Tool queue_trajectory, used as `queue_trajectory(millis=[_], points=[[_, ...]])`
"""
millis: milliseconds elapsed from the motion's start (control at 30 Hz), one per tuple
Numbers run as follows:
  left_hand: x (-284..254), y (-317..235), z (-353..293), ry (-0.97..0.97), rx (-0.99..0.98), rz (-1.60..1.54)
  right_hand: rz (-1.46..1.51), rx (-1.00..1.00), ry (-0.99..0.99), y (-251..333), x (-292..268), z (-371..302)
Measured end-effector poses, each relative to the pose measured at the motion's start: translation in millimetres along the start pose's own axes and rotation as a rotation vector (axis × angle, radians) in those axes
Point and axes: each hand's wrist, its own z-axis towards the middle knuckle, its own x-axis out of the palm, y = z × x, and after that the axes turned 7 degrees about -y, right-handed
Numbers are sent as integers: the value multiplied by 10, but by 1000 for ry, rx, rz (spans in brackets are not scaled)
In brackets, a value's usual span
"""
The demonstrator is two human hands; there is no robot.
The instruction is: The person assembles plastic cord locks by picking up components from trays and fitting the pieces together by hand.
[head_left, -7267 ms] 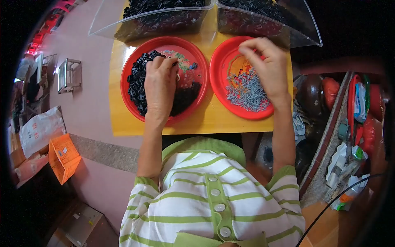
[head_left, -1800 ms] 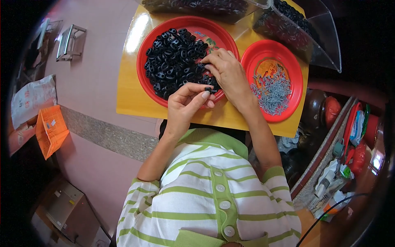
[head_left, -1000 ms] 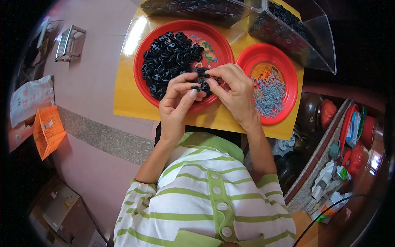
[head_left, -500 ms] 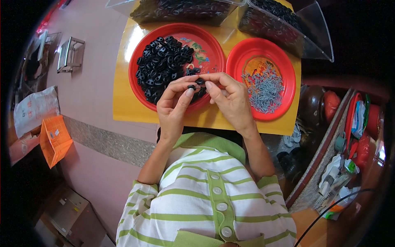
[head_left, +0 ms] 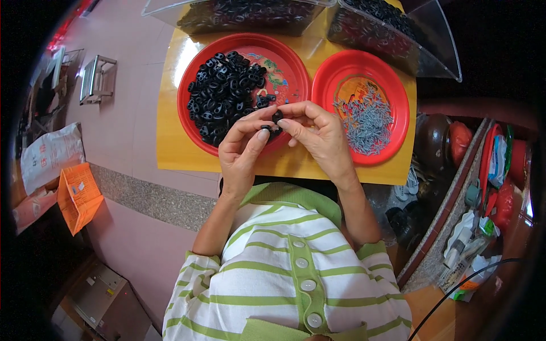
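Fingertips of both my hands meet over the near rim of the large round red plastic plate (head_left: 296,74), which serves as my reference. My left hand (head_left: 242,150) pinches a small black plastic part (head_left: 267,128) between thumb and forefinger; my right hand (head_left: 318,133) pinches a second small black plastic piece (head_left: 277,116) just above it. Both hands are closed in a fingertip grip.

The two pieces are largely covered by my fingers. Their shape, their long axis and the way they point cannot be made out, nor whether they touch each other.

On the reference plate, toward its left half, lies a heap of black plastic parts (head_left: 222,94). Right of it, touching or nearly so, stands a smaller round red plate (head_left: 398,108) holding a scatter of small grey metal pins (head_left: 364,119). Both plates rest on a yellow tabletop (head_left: 170,136). Beyond the plates, two clear plastic bins (head_left: 250,14) of dark parts are cut off by the upper edge.
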Motion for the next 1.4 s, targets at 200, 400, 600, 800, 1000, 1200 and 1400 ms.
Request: queue_trajectory(millis=[200,400,600,800,1000,1200,1400], points=[[25,-34,-6,-54,-84,-103,-153,-224,-33,-22,42,35],[45,-58,44,-180,-215,-135,197,14,-30,-22,71,15],[11,-48,46,-196,-264,-87,208,73,-19,9,91,2],[-1,-85,41,-183,-233,-2,171,47,-23,-41,85,7],[-7,-95,41,-168,-205,66,187,53,-15,-47,95,-2],[3,-94,65,-189,-301,9,158,45,-16,-74,81,-3],[-4,-80,55,-171,-241,63,83,-18,-68,-65,118,-31]])
